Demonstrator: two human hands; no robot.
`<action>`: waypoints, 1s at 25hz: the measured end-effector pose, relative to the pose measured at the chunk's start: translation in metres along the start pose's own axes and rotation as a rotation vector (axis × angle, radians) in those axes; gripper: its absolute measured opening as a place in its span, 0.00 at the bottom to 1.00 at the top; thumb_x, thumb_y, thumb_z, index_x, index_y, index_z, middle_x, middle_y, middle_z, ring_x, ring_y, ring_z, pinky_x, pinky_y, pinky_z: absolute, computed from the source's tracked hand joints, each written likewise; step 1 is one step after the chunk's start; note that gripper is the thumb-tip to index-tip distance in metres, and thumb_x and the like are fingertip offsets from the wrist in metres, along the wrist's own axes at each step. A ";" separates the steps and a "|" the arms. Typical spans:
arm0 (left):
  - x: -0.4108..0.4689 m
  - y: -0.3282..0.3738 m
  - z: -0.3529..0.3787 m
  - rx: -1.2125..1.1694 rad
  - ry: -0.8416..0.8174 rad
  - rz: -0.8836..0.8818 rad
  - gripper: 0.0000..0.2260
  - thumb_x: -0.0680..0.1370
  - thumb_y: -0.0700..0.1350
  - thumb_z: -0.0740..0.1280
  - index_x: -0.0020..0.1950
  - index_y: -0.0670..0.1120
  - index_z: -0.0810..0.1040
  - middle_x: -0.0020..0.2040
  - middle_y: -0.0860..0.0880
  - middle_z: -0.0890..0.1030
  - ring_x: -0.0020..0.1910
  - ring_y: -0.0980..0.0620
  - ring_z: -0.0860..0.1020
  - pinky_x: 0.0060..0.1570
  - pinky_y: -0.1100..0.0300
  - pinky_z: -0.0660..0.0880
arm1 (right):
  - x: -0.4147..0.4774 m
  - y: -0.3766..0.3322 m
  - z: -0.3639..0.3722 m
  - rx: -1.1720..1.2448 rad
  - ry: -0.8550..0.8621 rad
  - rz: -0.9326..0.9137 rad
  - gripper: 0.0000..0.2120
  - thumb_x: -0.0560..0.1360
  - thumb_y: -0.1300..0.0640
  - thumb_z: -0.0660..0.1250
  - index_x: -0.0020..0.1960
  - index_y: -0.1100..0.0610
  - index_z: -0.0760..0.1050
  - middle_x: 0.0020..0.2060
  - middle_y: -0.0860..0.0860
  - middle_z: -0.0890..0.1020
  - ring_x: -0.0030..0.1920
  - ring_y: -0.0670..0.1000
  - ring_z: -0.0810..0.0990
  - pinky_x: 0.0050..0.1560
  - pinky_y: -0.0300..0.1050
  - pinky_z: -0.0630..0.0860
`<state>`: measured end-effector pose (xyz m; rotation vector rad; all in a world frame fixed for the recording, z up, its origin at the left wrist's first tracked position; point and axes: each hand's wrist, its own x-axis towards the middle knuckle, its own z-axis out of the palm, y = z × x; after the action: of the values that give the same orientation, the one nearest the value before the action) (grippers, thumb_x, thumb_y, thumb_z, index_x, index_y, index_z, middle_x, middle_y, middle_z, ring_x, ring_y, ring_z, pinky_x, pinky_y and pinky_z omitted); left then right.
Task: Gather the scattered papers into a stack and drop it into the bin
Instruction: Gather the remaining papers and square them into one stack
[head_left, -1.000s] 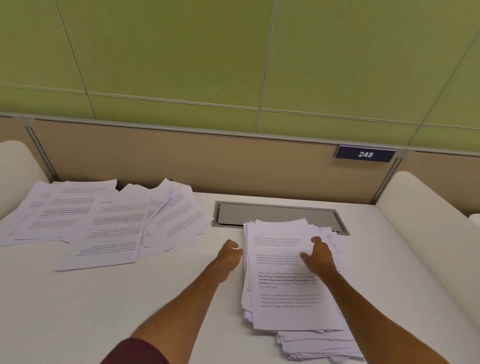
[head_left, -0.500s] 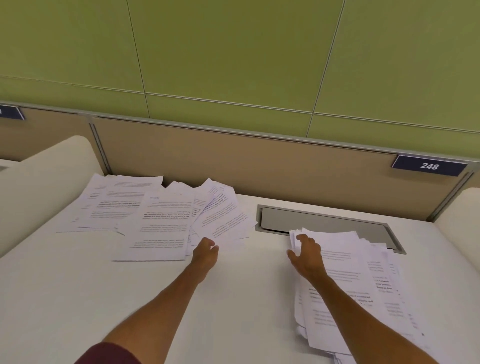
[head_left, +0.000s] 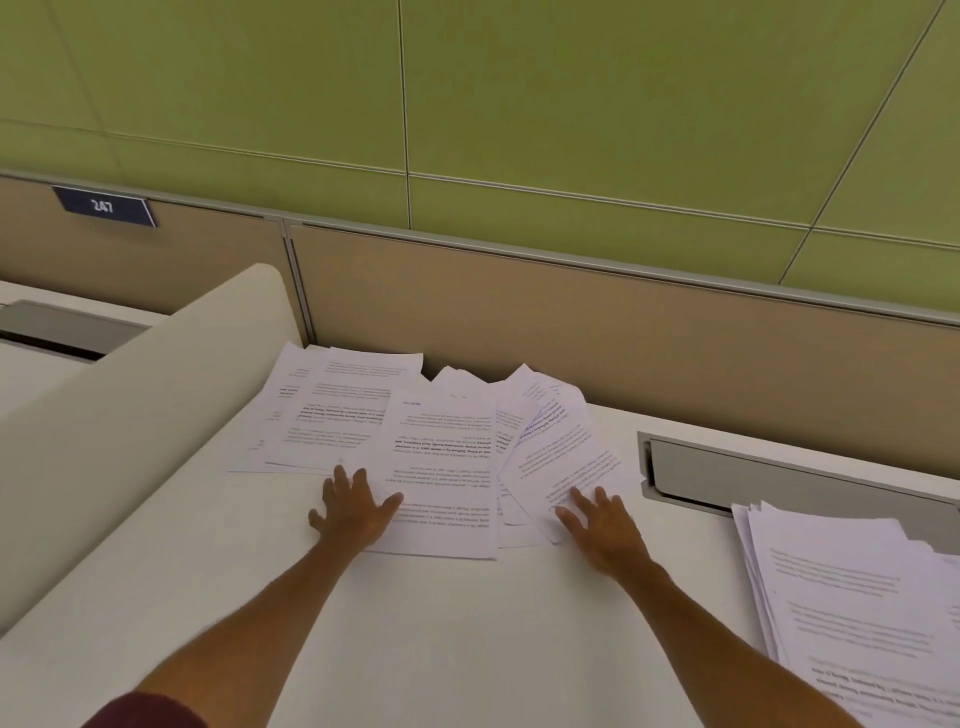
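Sleeve: a dark red sleeve (head_left: 148, 712) is seen at the bottom left edge, on the left arm
Worktop: a white worktop (head_left: 457, 639) is crossed by both bare forearms, which are stretched forward
Stack: a gathered stack of papers (head_left: 852, 603) is laid at the right edge of the worktop, well apart from both hands, its edges fanned unevenly
Left hand: the left hand (head_left: 356, 506) is laid palm down with the fingers (head_left: 340, 480) spread flat; it is pressed on the near left corner of the large middle sheet, and nothing is gripped
Right hand: the right hand (head_left: 602, 525) is laid palm down with the fingers (head_left: 582, 501) spread; the tips are rested on the near edge of a tilted sheet, and nothing is gripped
Scattered papers: the loose papers (head_left: 441, 452) are spread overlapping between and beyond the two hands, reaching back to the partition
Slot: a grey recessed slot (head_left: 769, 478) is set into the worktop right of the loose papers and behind the stack
Side panel: a cream curved side panel (head_left: 156, 395) is raised along the left of the worktop
Partition: a tan partition (head_left: 571, 322) is stood behind the papers, with a dark plate marked 247 (head_left: 106, 206) at far left
Wall: green wall panels (head_left: 519, 104) are seen above the partition
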<state>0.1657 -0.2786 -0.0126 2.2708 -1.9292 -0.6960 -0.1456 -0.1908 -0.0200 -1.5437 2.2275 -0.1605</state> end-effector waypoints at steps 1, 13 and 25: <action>0.006 -0.005 0.002 0.065 -0.020 0.040 0.34 0.76 0.64 0.60 0.76 0.47 0.57 0.78 0.45 0.55 0.77 0.44 0.55 0.71 0.40 0.55 | 0.001 -0.011 0.005 -0.081 0.077 -0.013 0.26 0.81 0.39 0.50 0.74 0.50 0.65 0.74 0.56 0.66 0.73 0.59 0.63 0.71 0.54 0.63; 0.047 -0.004 0.012 0.144 0.050 0.275 0.40 0.72 0.70 0.59 0.77 0.47 0.57 0.79 0.47 0.55 0.78 0.48 0.52 0.75 0.46 0.47 | 0.041 -0.049 0.000 0.132 0.235 0.297 0.46 0.68 0.29 0.65 0.74 0.58 0.60 0.71 0.57 0.68 0.71 0.59 0.66 0.66 0.57 0.69; 0.036 0.010 0.030 0.087 0.126 0.368 0.40 0.68 0.73 0.61 0.71 0.48 0.67 0.73 0.44 0.68 0.73 0.44 0.64 0.72 0.46 0.54 | 0.047 -0.072 -0.011 0.337 0.055 0.446 0.40 0.66 0.41 0.76 0.68 0.60 0.64 0.64 0.58 0.72 0.65 0.60 0.73 0.64 0.56 0.74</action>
<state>0.1485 -0.3077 -0.0465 1.8680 -2.2620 -0.4211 -0.1011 -0.2622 0.0003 -0.8572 2.3751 -0.4204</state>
